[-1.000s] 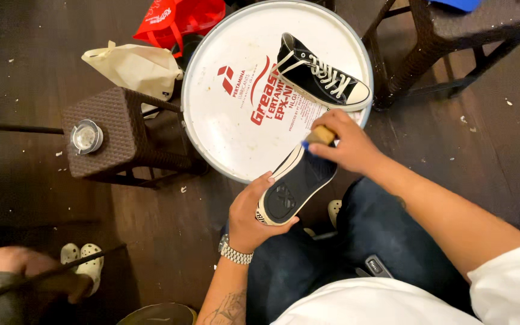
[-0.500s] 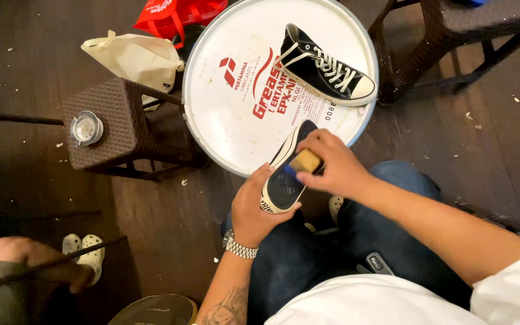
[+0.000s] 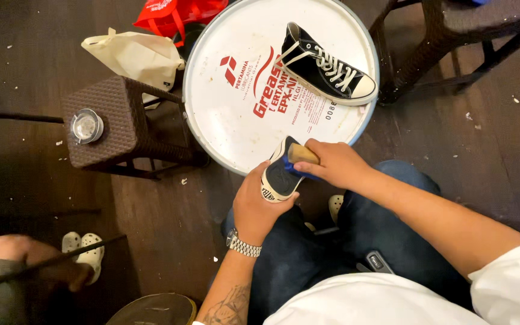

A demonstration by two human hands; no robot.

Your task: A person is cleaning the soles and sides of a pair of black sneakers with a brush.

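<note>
My left hand (image 3: pixel 259 203) grips a dark high-top sneaker (image 3: pixel 278 178) by its heel, sole turned up, above my lap. My right hand (image 3: pixel 332 164) holds a wooden-backed brush (image 3: pixel 303 154) with blue bristles pressed against the sneaker's sole near the toe end. A silver watch sits on my left wrist. The matching black sneaker (image 3: pixel 327 65) with white laces lies on its side on the round white drum lid (image 3: pixel 236 114) just beyond my hands.
A brown wicker stool (image 3: pixel 121 129) carrying a small glass jar (image 3: pixel 86 126) stands left of the lid. A cream bag (image 3: pixel 136 55) and red bag (image 3: pixel 176 15) lie behind. Another person's leg and pale clog (image 3: pixel 88 256) are at bottom left. Chair legs (image 3: pixel 446 54) stand at top right.
The brush has travelled back along the sole toward me, from the toe end. The sneaker has tilted more upright in my left hand.
</note>
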